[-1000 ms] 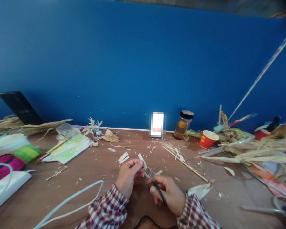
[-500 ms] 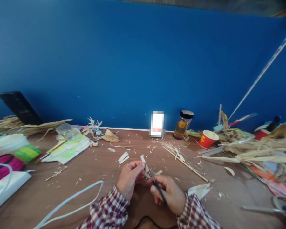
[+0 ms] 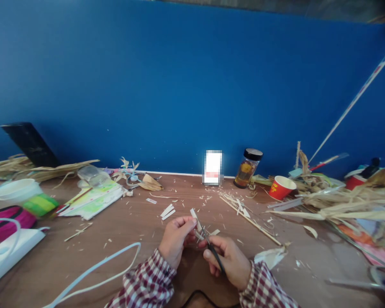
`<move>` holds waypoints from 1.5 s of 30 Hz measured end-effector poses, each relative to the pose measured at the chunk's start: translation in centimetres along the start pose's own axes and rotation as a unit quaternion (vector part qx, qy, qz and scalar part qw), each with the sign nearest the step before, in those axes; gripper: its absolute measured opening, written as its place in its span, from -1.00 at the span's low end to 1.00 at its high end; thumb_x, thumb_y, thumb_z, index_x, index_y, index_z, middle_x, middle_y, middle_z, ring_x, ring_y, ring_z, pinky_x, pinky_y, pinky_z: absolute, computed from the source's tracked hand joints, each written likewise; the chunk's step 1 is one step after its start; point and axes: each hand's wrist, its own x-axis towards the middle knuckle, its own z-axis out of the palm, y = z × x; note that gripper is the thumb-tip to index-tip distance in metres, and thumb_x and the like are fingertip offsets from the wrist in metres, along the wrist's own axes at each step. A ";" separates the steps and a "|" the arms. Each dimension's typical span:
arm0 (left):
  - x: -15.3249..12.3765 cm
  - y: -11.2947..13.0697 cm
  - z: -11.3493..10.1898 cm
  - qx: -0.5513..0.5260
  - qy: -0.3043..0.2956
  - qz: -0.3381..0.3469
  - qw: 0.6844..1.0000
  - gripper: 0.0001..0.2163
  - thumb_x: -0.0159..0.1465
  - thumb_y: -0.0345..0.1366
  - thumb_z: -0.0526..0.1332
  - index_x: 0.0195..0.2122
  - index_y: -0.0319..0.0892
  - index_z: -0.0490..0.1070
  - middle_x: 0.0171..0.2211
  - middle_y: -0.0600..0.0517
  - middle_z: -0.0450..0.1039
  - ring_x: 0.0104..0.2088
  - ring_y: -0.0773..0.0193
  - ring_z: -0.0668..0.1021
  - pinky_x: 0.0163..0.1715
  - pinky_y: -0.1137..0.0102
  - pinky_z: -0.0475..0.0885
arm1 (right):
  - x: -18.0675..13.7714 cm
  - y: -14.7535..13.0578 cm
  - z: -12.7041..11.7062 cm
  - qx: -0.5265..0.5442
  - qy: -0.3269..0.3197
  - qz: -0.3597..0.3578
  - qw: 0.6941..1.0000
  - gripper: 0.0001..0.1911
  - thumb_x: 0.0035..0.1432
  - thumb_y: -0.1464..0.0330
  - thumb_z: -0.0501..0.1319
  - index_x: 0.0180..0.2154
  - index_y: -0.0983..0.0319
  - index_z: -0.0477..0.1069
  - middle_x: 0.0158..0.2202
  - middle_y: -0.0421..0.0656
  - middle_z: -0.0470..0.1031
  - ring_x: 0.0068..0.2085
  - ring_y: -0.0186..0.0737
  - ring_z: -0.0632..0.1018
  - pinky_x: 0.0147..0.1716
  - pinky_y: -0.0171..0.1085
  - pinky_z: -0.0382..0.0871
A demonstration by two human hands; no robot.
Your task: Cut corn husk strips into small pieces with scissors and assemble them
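Between thumb and fingers, my left hand (image 3: 177, 238) pinches a narrow pale strip (image 3: 193, 212) that looks like paper or husk. A pair of scissors with black handles (image 3: 216, 257) is gripped in my right hand (image 3: 231, 259), its blades pointing up and left against the strip. Whether the blades are closed is too small to tell. Thin offcuts (image 3: 202, 232) lie just beyond my fingertips. Several cut white strips (image 3: 167, 211) rest on the table past my left hand. A long thin stalk (image 3: 256, 224) lies to the right among more slivers.
The brown table (image 3: 115, 239) carries scattered scraps. A lidded jar (image 3: 246, 171) and a red paper cup (image 3: 282, 188) stand at the back right, near piled corn husks (image 3: 343, 205). On the left are a painted sheet (image 3: 96, 199), a pink pouch (image 3: 14, 222) and a looped white cable (image 3: 99, 267).
The whole view has shifted slightly to the right. Both hands keep nearly the same pose, with the strip and the scissors still held.
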 end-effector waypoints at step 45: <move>0.4 -0.3 -0.2 0.008 0.000 0.006 1.000 -0.75 -0.14 -0.21 0.36 -0.55 -0.30 0.41 -0.72 0.13 0.30 -0.69 0.52 0.31 -0.68 0.61 0.22 | -0.1 0.1 0.0 -0.005 0.006 0.000 1.000 -0.68 0.05 0.17 0.16 -0.25 0.29 0.34 -0.70 -0.33 0.28 -0.68 -0.47 0.31 -0.71 -0.51 0.15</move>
